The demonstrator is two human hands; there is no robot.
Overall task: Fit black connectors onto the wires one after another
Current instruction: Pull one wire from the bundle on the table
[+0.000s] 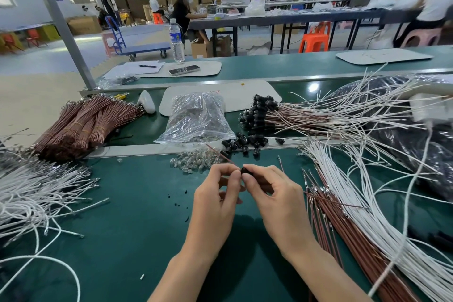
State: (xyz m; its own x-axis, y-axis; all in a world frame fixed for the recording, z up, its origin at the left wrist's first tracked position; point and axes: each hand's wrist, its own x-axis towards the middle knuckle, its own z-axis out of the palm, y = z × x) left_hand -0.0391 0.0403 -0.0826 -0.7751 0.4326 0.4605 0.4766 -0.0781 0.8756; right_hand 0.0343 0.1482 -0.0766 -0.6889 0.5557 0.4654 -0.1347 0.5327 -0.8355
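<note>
Small black connector (245,170), seemingly round, pinched fingertip-tight.

The black connector (245,170) is mostly covered by the pinching fingertips of the left hand (215,200) and right hand (275,195), so where the brown wire (221,155) meets it cannot be seen. Both forearms are cut by the bottom edge. The white wires (31,191) run off the left edge, and the wire pile (362,233) runs off the bottom. A white object (432,105) at the right edge is too blurred to name. What fills the clear bag (198,117), and what the black specks (182,196) are, is too small to tell.
</note>
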